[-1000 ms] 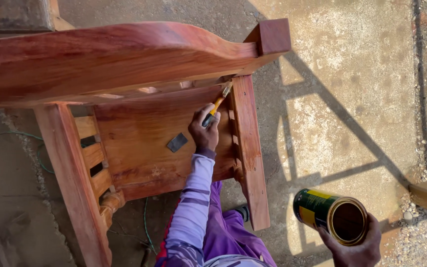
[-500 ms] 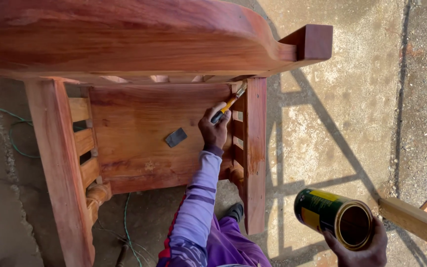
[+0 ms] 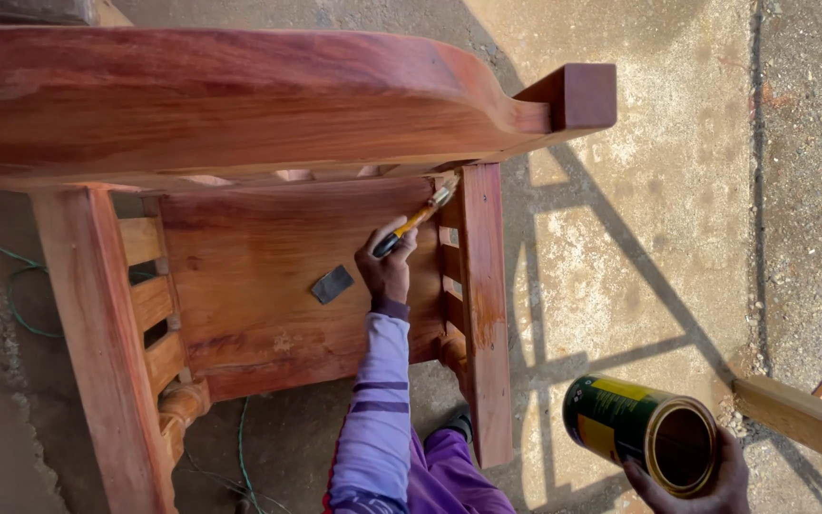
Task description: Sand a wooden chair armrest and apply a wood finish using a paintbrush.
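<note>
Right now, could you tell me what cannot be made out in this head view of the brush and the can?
- Can: its contents are in shadow, so the level is unreadable.
- Right hand: mostly hidden by the can and cut by the bottom edge.
- Brush: bristles too small to show whether they are wet.
- Left hand: only its back is visible; the fingers are hidden around the handle.
- Chair: cut off by the left edge.

Right hand (image 3: pixel 706 481) cut by bottom edge; brush (image 3: pixel 418 218) bristles blurred.
</note>
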